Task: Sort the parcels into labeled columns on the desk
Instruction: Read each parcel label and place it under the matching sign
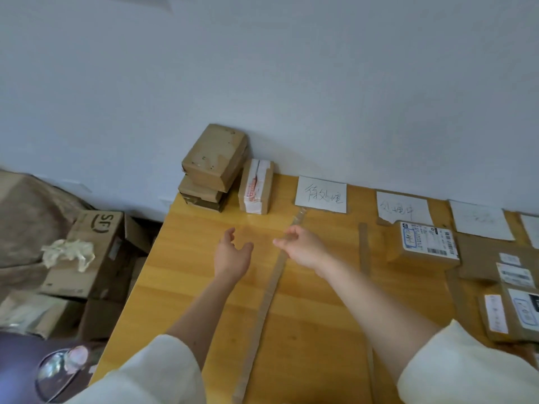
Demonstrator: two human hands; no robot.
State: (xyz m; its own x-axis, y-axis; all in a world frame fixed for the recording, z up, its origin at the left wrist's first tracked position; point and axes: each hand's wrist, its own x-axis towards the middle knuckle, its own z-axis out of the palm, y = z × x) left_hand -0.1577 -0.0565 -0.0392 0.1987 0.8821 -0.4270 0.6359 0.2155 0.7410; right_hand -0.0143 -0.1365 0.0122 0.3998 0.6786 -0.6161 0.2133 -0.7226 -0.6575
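- Cream sleeves [163, 371] cover both forearms at the near edge of the desk [306, 330]; the arms reach away from the camera over the wooden top.
- Left hand [232, 252]: held above the desk, fingers spread and loosely curved, thumb apart; it holds nothing.
- Right hand [300, 246]: held above the desk, just right of the left hand, fingers loosely curled with a gap to the thumb; it holds nothing and lies over the tape strip [271, 290].
- Tape strip: long axis runs from the near desk edge toward the wall, leaning slightly right at its far end; a second strip [364, 249] lies further right, roughly parallel.
- Stacked parcels [213, 167]: plain brown boxes at the far left corner of the desk, against the wall; the top box is tilted, its long axis running toward the wall.
- Taped parcel [256, 186]: touches the right side of the stack; long axis points toward the wall, a red-printed tape band running along it.
- First label [320, 194]: white handwritten sheet at the far desk edge, right of the taped parcel. Second label [402, 209] and third label [481, 220] follow further right.
- Labelled parcel [423, 243]: lies just in front of the second label, shipping sticker up, long axis across the desk.
- Further parcels [513, 295]: grouped at the right desk edge, stickers up.
- Cardboard cartons [93, 252]: stand on the floor left of the desk, crumpled paper [70, 253] on top.
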